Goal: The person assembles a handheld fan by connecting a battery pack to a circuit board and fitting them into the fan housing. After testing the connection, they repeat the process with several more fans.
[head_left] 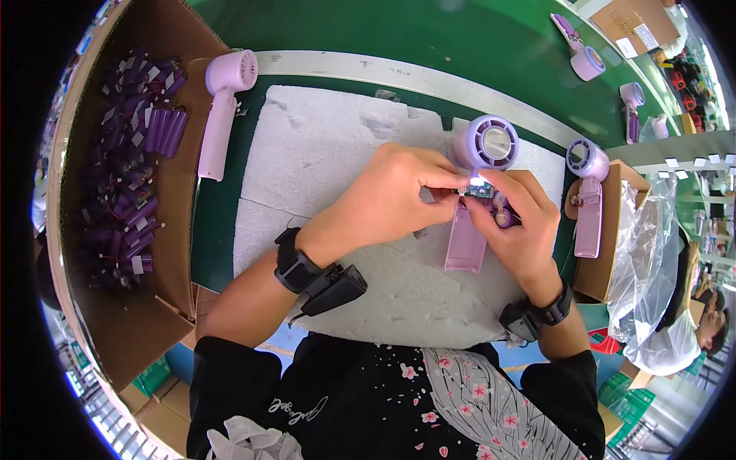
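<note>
Over a white foam slab, my right hand (525, 222) pinches a small circuit board (480, 188) with a bright white light on it. My left hand (399, 192) is closed in a pinch at the board's left edge; whatever lies between those fingertips is hidden. Just beyond the fingers is the round head of a lilac handheld fan (497, 143). Its pink handle shell (465, 241) lies open below the board. A purple battery cell (504, 215) shows partly beneath my right fingers.
The foam slab (307, 146) lies on a green bench. To the left stands a carton (172, 253) of wired purple battery cells, with a fan (220, 126) beside it. An opened fan (589, 199) leans by a box with clear plastic (640, 261) at right. More fans lie far right; a person sits beyond.
</note>
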A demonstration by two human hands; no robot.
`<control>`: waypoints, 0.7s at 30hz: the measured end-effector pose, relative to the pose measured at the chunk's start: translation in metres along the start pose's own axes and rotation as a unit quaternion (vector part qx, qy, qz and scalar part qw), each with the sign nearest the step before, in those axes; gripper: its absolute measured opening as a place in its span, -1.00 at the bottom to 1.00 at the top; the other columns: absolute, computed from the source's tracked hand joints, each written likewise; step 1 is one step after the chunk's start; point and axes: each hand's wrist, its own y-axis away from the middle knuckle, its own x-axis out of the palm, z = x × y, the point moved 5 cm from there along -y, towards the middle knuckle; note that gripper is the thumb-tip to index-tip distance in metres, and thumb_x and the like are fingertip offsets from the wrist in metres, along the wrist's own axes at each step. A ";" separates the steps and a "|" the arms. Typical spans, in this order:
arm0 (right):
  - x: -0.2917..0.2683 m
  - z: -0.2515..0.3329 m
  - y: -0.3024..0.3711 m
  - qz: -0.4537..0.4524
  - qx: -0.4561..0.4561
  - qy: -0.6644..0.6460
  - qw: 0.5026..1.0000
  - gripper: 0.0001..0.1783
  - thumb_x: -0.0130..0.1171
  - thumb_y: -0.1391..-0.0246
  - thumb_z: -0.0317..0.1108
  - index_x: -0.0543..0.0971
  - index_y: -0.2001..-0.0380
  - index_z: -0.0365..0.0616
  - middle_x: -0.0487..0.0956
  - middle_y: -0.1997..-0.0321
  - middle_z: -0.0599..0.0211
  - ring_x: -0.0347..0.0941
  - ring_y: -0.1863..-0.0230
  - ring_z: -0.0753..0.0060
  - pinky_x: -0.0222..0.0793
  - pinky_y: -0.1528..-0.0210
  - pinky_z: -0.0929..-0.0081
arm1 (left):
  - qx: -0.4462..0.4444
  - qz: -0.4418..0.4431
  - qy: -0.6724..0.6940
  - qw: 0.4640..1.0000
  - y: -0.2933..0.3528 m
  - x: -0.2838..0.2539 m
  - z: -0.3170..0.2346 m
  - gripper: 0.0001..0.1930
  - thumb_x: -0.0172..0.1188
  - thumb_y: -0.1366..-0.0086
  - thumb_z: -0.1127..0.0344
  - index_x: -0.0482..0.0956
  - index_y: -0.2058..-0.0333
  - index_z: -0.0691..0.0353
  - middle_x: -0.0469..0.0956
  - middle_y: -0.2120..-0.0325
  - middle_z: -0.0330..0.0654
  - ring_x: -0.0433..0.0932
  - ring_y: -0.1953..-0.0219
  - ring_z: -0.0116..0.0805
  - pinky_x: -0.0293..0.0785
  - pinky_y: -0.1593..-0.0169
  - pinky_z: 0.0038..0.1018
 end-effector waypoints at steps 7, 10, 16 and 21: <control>-0.002 -0.001 0.000 0.013 -0.011 0.012 1.000 -0.56 0.48 0.27 -0.52 0.66 0.18 -0.21 0.61 0.27 0.22 0.57 0.33 0.33 0.51 0.31 0.50 | -0.005 0.015 0.002 1.000 0.001 0.002 0.001 -0.75 0.29 -0.01 0.56 0.70 0.26 0.30 0.65 0.39 -0.05 0.66 0.40 -0.19 0.57 0.32 -0.46; -0.002 -0.002 -0.001 0.000 -0.034 0.025 0.999 -0.56 0.49 0.28 -0.49 0.67 0.19 -0.14 0.60 0.31 0.28 0.55 0.46 0.43 0.49 0.46 0.55 | -0.005 0.008 0.005 1.000 0.001 0.003 0.001 -0.74 0.29 -0.01 0.57 0.70 0.26 0.30 0.65 0.39 -0.05 0.66 0.41 -0.19 0.57 0.33 -0.45; 0.000 0.000 0.000 -0.033 -0.066 0.027 0.997 -0.56 0.50 0.29 -0.46 0.68 0.20 -0.10 0.59 0.33 0.30 0.54 0.53 0.47 0.47 0.55 0.58 | -0.006 0.005 -0.004 1.000 0.001 0.003 -0.003 -0.76 0.28 -0.01 0.56 0.71 0.28 0.30 0.66 0.38 -0.06 0.66 0.42 -0.23 0.56 0.36 -0.45; 0.001 -0.002 0.000 -0.034 0.001 0.006 0.999 -0.62 0.48 0.25 -0.48 0.66 0.25 -0.14 0.61 0.35 0.27 0.57 0.48 0.40 0.49 0.45 0.54 | -0.016 -0.002 0.000 1.000 0.003 0.004 -0.001 -0.72 0.28 -0.02 0.56 0.67 0.22 0.30 0.64 0.35 -0.09 0.64 0.41 -0.27 0.55 0.35 -0.47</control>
